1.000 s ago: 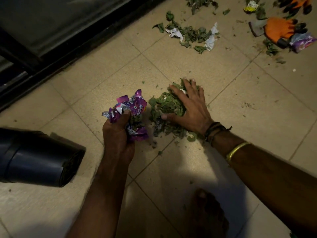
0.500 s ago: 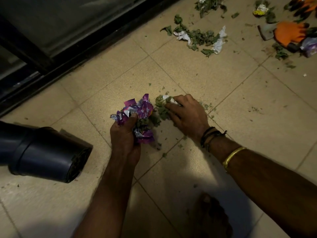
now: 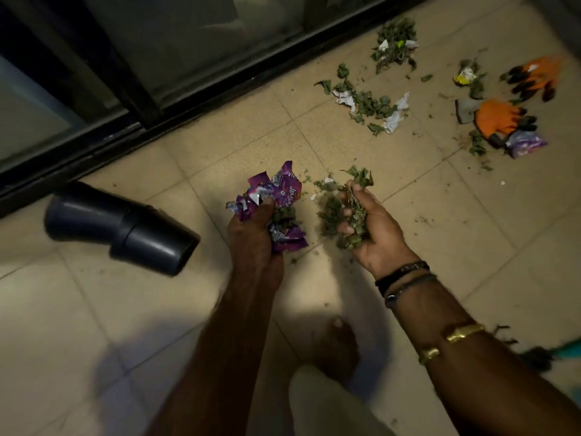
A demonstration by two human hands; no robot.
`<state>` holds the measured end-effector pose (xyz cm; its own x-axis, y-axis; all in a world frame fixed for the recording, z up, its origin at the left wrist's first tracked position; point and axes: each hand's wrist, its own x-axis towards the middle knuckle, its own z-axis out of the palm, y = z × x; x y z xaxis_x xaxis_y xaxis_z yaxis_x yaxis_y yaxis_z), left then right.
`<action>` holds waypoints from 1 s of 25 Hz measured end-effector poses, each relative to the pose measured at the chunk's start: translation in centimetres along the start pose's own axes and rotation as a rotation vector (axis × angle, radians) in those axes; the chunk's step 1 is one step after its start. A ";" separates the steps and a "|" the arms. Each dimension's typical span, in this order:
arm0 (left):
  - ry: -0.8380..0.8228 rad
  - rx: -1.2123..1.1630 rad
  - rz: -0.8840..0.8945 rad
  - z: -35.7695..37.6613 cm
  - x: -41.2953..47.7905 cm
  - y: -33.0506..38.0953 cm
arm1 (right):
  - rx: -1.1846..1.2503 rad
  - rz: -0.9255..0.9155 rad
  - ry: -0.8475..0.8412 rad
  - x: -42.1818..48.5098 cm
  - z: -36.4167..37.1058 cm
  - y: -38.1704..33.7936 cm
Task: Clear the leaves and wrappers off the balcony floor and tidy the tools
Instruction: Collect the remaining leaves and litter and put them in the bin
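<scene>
L hand clenches purple wrappers w/ leaves, R hand cups, fingers curled round a leaf clump, prob. to dump both in one go.

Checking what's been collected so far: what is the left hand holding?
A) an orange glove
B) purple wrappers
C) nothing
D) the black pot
B: the left hand grips crumpled purple wrappers, while the right hand holds leaves.
</scene>
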<state>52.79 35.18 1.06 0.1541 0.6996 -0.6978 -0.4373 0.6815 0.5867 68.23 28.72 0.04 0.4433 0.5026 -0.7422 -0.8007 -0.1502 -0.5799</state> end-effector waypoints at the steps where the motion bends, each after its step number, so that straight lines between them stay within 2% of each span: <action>1: 0.007 -0.020 -0.012 0.5 -2.6 1.8 | 0.050 0.058 -0.068 -3.3 1.1 -1.4; 7: 0.136 -0.174 -0.026 0.8 -20.6 15.8 | 0.078 0.254 -0.243 -24.0 11.3 -7.7; 12: 0.258 -0.337 0.072 -5.0 -33.0 26.8 | -0.016 0.338 -0.350 -38.5 21.0 -6.2; 16: 0.336 -0.429 0.136 -14.9 -41.4 34.8 | -0.115 0.414 -0.445 -49.2 28.5 1.4; 25: 0.657 -0.672 0.362 -43.9 -54.7 46.3 | -0.375 0.769 -0.643 -66.9 41.5 29.3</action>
<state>-14.79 19.08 48.38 -0.5175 0.4454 -0.7306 -0.8015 0.0468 0.5962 -1.64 26.07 46.61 -0.5111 0.4994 -0.6996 -0.5514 -0.8149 -0.1789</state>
